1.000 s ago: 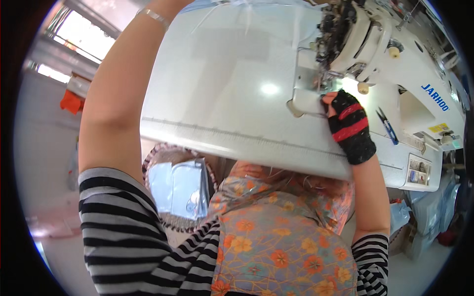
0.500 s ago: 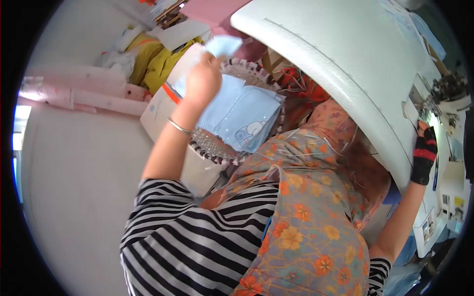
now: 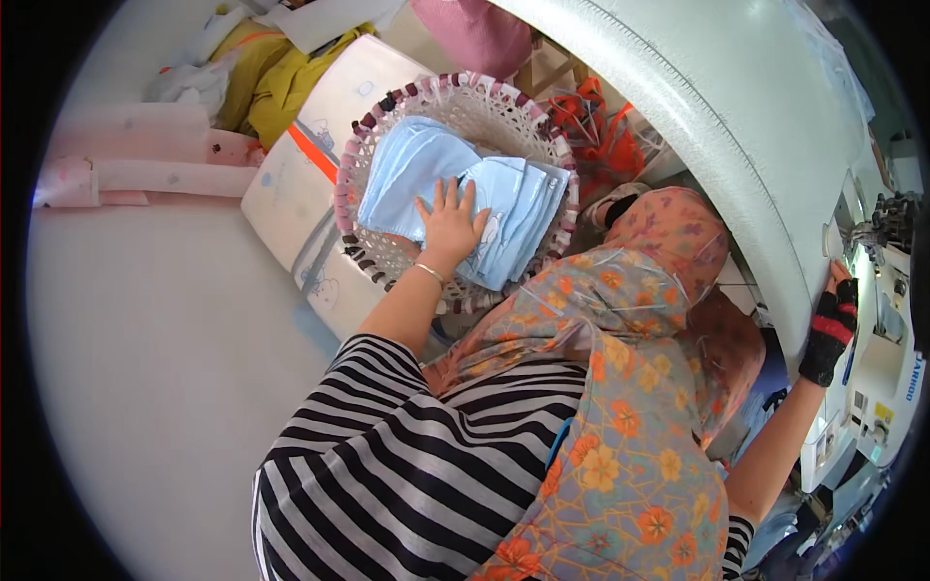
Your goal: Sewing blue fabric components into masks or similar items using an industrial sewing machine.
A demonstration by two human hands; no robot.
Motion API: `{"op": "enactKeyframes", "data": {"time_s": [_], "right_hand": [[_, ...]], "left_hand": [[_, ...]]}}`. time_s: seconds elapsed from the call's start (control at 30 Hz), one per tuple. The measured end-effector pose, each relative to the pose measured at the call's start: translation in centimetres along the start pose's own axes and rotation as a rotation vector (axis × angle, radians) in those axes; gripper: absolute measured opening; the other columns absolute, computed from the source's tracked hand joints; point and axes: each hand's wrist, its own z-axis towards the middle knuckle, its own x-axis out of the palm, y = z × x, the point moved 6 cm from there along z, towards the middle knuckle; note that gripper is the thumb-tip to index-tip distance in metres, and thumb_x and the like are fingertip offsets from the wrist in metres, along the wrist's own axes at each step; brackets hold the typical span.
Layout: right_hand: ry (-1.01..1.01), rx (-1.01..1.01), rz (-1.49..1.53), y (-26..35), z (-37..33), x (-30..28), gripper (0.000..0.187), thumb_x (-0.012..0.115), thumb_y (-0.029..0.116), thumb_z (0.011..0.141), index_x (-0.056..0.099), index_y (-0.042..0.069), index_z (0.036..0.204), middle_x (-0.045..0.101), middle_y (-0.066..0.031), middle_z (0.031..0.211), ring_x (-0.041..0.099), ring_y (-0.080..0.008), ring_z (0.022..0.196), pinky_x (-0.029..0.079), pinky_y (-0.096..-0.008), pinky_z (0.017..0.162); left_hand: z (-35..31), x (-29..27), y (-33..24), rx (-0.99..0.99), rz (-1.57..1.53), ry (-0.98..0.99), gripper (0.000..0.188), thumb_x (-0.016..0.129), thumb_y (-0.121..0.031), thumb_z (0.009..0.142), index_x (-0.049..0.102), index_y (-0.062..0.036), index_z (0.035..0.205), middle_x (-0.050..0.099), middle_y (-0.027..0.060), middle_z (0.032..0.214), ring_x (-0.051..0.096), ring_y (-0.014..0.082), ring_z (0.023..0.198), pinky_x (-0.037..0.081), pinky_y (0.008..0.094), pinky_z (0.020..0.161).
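Note:
My left hand [image 3: 452, 230] lies flat, fingers spread, on a pile of light blue cloth pieces [image 3: 407, 174]. The pile fills much of a round openwork basket [image 3: 354, 254], whose rim is wrapped in dark, pink and white bands. Part of a white printed figure shows on the cloth beside my fingers. Far to the right, my right hand [image 3: 835, 318] wears a black and red fingerless glove. Its fingers stretch out on the bed near the needle area of a white sewing machine [image 3: 877, 387]; no cloth can be made out under them.
A curved white tabletop [image 3: 736, 107] runs between the basket and the machine. Left of the basket stands a pale box [image 3: 291, 208] with an orange strip. Behind lie yellow cloth [image 3: 291, 82] and a pink cloth [image 3: 475, 34]. Red-orange stringy material [image 3: 596, 126] sits beyond the basket.
My left hand has come down from above the basket's far side, where it held a light blue piece, onto the pile and let go. My right hand stays by the machine.

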Motion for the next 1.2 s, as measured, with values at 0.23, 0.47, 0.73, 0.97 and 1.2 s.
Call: {"op": "enactKeyframes", "data": {"time_s": [0.23,0.47,0.73,0.97,1.2], "right_hand": [[-0.066,-0.121,0.224,9.7,0.9,1.3,0.031,0.047,0.001,0.092,0.065,0.001,0.118,0.062,-0.0172,0.127,0.059,-0.0307,0.116,0.045,-0.0397,0.101],[0.972,-0.401,0.46,31.4,-4.5,18.8,0.018,0.061,0.021,0.086,0.063,0.005,0.093,0.065,-0.0173,0.095,0.063,-0.0372,0.092,0.051,-0.0445,0.079],[1.113,-0.277,0.709,33.7,-9.3,31.2,0.027,0.069,0.022,0.086,0.066,0.003,0.104,0.068,-0.0166,0.094,0.067,-0.0329,0.086,0.053,-0.0413,0.075],[0.871,-0.295,0.648,28.3,-8.0,22.8,0.023,0.064,0.012,0.088,0.067,0.003,0.109,0.069,-0.0162,0.1,0.067,-0.0289,0.095,0.054,-0.0396,0.081],[0.322,0.235,0.69,14.4,-10.0,4.3,0.014,0.063,-0.003,0.087,0.068,0.001,0.099,0.069,-0.0151,0.106,0.067,-0.0292,0.1,0.053,-0.0338,0.085]], "left_hand": [[-0.6,-4.2,-0.3,0.066,-0.13,-0.091,0.055,0.06,-0.04,0.09,0.054,-0.0107,0.136,0.043,0.019,0.146,0.036,0.0401,0.138,0.022,0.068,0.109],[1.9,-12.2,4.2,0.055,-0.049,-0.392,0.063,0.068,-0.038,0.085,0.051,-0.0089,0.138,0.04,0.0206,0.148,0.035,0.0407,0.138,0.025,0.062,0.111],[0.5,-10.6,2.3,-0.035,-0.021,-0.309,0.073,0.069,-0.047,0.083,0.047,-0.0105,0.142,0.034,0.0233,0.152,0.029,0.042,0.142,0.019,0.0636,0.113],[-1.3,-5.4,-1.8,0.152,-0.132,-0.033,0.069,0.066,-0.045,0.085,0.047,-0.0115,0.143,0.032,0.023,0.154,0.028,0.0416,0.143,0.017,0.0641,0.113],[-1.5,-12.4,-7.2,0.415,-0.363,-0.202,0.061,0.066,-0.023,0.088,0.046,-0.0061,0.143,0.029,0.0254,0.155,0.027,0.0427,0.144,0.017,0.0596,0.115]]}}
